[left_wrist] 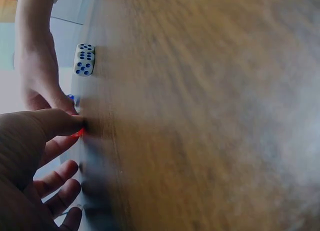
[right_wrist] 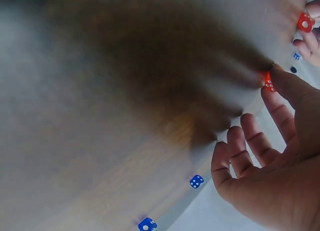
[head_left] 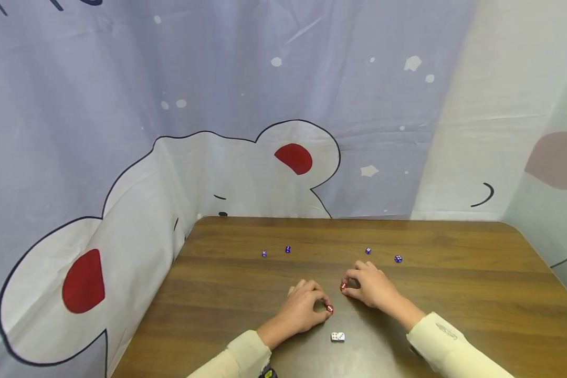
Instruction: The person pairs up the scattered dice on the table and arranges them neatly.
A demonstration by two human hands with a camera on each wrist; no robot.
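Between thumb and index finger my left hand [head_left: 303,308] pinches a red die [head_left: 329,309] close over the table. My right hand [head_left: 369,284] pinches another red die [head_left: 343,286], a little farther back and to the right. In the right wrist view, this right die [right_wrist: 269,82] shows white pips between thumb and fingertip, the other fingers loosely bent. The left die [right_wrist: 305,22] appears there at the upper right edge. Two white dice [head_left: 337,337] sit side by side in front of the hands, nearer the person.
On the wooden table [head_left: 208,315], two blue dice [head_left: 287,249] lie at the back left. Two more blue dice [head_left: 398,259] lie at the back right, beyond the right hand. A printed curtain [head_left: 217,79] hangs behind the table's far edge.
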